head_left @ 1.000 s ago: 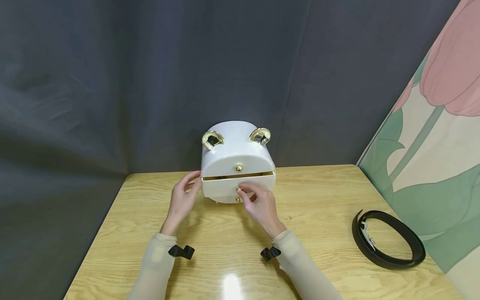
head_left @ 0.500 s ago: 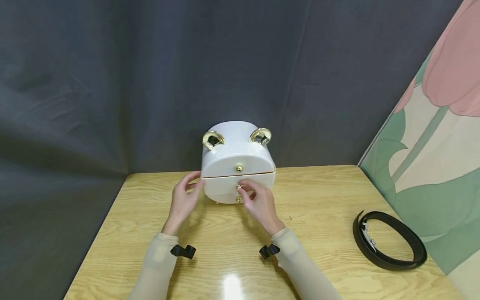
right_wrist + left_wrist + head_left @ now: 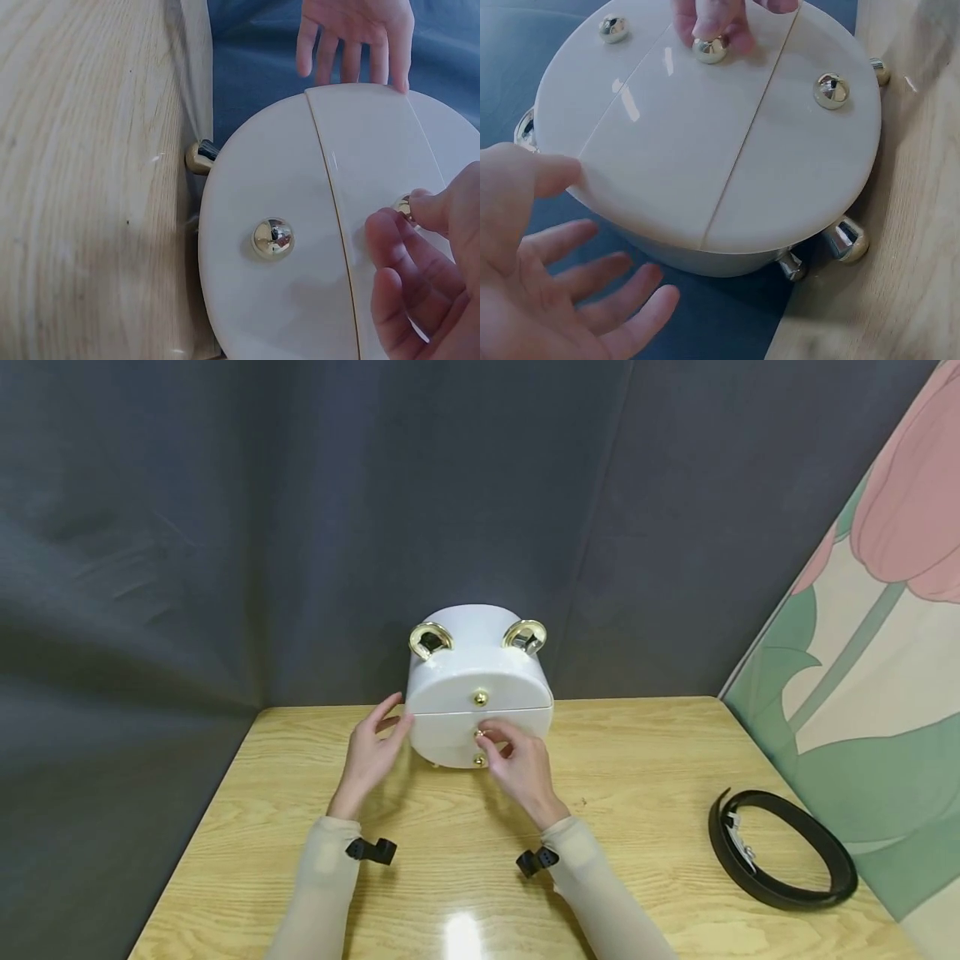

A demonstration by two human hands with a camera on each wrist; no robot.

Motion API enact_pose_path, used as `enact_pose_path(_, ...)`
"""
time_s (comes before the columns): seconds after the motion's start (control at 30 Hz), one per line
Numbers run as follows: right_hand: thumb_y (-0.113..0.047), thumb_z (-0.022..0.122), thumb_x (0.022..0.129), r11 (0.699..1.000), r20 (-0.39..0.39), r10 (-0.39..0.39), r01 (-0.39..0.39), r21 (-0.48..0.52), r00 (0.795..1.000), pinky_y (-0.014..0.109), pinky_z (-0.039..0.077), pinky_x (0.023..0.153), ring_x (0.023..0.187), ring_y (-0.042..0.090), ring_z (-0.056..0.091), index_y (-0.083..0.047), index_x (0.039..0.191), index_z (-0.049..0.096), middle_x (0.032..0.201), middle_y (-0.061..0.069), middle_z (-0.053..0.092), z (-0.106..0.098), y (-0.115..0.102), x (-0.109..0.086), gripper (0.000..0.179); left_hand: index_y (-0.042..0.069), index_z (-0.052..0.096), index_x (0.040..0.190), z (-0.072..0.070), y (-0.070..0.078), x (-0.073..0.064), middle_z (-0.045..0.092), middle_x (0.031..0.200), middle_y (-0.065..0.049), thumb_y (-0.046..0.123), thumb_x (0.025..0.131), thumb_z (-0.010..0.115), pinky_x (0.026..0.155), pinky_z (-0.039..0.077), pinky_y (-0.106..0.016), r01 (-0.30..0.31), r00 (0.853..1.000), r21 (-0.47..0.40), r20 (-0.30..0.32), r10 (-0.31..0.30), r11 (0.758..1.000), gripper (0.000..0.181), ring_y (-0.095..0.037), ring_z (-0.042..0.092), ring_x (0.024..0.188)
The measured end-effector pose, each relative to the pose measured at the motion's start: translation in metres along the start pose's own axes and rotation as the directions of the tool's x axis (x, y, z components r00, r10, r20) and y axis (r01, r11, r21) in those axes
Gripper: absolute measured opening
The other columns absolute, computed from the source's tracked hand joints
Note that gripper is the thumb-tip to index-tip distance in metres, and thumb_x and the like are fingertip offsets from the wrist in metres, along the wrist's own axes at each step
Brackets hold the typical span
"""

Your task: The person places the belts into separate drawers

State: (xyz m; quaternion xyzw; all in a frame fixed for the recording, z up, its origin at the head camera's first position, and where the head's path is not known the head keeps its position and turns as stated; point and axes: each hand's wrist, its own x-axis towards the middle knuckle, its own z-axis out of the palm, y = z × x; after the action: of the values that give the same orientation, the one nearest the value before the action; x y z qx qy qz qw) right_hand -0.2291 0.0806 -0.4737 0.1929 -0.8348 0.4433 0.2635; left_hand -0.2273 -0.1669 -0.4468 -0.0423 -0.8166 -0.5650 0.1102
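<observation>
A white round-fronted jewellery box (image 3: 480, 647) stands on the table, with two gold ring-shaped ears on top. Its front splits into three sections, each with a gold knob. My right hand (image 3: 523, 770) pinches the middle drawer's knob (image 3: 710, 51) between thumb and fingertips. That middle drawer (image 3: 667, 142) sits level with the front, only thin seams showing on either side. At the box's left side is my left hand (image 3: 367, 758), fingers spread and relaxed. Its thumb touches the front's left edge; the other fingers reach along the side, apart from the box in the left wrist view.
A coiled black belt (image 3: 782, 850) with a silver buckle lies on the right of the wooden table (image 3: 645, 752). Behind the box hangs a dark curtain (image 3: 420, 485). A tulip-patterned cloth (image 3: 862, 693) borders the right side.
The middle drawer, which stood slightly out with a gap above it, has slid in until level with the front. My right hand has kept its pinch on the knob.
</observation>
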Motion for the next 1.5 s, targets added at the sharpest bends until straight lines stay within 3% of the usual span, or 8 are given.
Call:
enact_pose_path(0.17,-0.009,0.083,0.091,0.999,-0.026,-0.023,0.024,0.024,0.999,0.021,0.055,0.057,0.062,0.014,0.071,-0.009,0.108,0.081,0.094,0.009,0.083,0.001,0.001,0.000,0.017,0.011,0.046,0.162,0.000,0.000,0.001,0.050,0.164,-0.014,0.032,0.112,0.057,0.114,0.051,-0.054,-0.022,0.998,0.025,0.056,0.021,0.999,0.055,-0.041,0.061,0.139)
enact_pose_path(0.53,-0.012,0.081,0.094,0.999,-0.023,-0.028,0.029,0.033,0.999,0.019,0.054,0.056,0.063,0.013,0.071,-0.010,0.109,0.081,0.097,0.008,0.083,0.002,0.004,-0.003,0.015,0.013,0.051,0.159,0.010,-0.001,-0.006,0.057,0.158,-0.012,0.033,0.111,0.059,0.107,0.056,-0.052,-0.018,1.000,0.050,-0.018,0.019,0.999,0.053,-0.037,0.065,0.134)
enact_pose_path(0.77,-0.009,0.081,0.095,0.993,-0.016,-0.066,0.068,0.099,0.998,0.017,0.049,0.051,0.056,0.008,0.063,-0.008,0.113,0.075,0.090,0.008,0.082,0.001,0.013,-0.009,0.019,0.009,0.046,0.162,0.015,-0.001,-0.009,0.052,0.161,-0.015,0.028,0.110,0.063,0.104,0.059,-0.051,-0.028,1.000,0.012,0.012,0.027,1.000,0.058,-0.040,0.064,0.135)
enact_pose_path(1.03,-0.012,0.084,0.092,0.997,0.099,0.038,-0.044,0.059,0.994,0.023,0.060,0.065,0.070,0.012,0.071,-0.009,0.096,0.073,0.086,0.004,0.079,0.001,0.014,-0.008,0.012,0.009,0.052,0.158,0.009,0.000,-0.010,0.056,0.159,-0.017,0.024,0.108,0.065,0.103,0.059,-0.052,-0.033,0.999,-0.029,-0.024,0.032,0.999,0.054,-0.042,0.066,0.131)
enact_pose_path(1.13,-0.012,0.080,0.096,0.995,0.254,0.087,-0.098,0.031,0.963,0.024,0.061,0.071,0.081,0.017,0.076,-0.010,0.104,0.078,0.098,0.004,0.081,0.001,0.018,-0.012,0.008,0.009,0.053,0.157,0.008,-0.002,-0.010,0.057,0.157,-0.018,0.025,0.109,0.064,0.104,0.058,-0.052,-0.021,0.999,-0.041,-0.036,0.019,0.999,0.051,-0.043,0.066,0.130)
enact_pose_path(1.3,-0.009,0.067,0.105,0.983,0.486,0.117,-0.171,0.068,0.866,0.024,0.061,0.064,0.085,0.024,0.078,-0.009,0.129,0.074,0.129,0.011,0.074,0.004,0.028,-0.017,0.025,0.009,0.054,0.155,0.006,-0.004,-0.008,0.059,0.154,-0.019,0.024,0.109,0.064,0.101,0.058,-0.039,0.019,0.999,-0.064,-0.039,-0.021,0.998,0.049,-0.041,0.066,0.129)
enact_pose_path(1.37,-0.009,0.066,0.106,0.977,0.508,0.123,-0.195,0.091,0.853,0.026,0.061,0.063,0.079,0.026,0.077,-0.009,0.132,0.072,0.135,0.012,0.071,0.005,0.030,-0.018,0.027,0.009,0.055,0.154,0.006,-0.004,-0.006,0.060,0.153,-0.019,0.024,0.109,0.064,0.099,0.056,-0.033,0.032,0.999,-0.079,-0.034,-0.035,0.996,0.049,-0.041,0.066,0.129)
enact_pose_path(1.5,-0.007,0.068,0.104,0.956,0.487,0.160,-0.258,0.142,0.859,0.028,0.062,0.061,0.066,0.025,0.073,-0.007,0.130,0.074,0.131,0.015,0.072,0.007,0.035,-0.019,0.027,0.010,0.054,0.154,0.007,-0.005,-0.005,0.058,0.154,-0.018,0.024,0.109,0.064,0.101,0.055,-0.035,0.035,0.999,-0.091,-0.006,-0.036,0.995,0.049,-0.041,0.064,0.131)
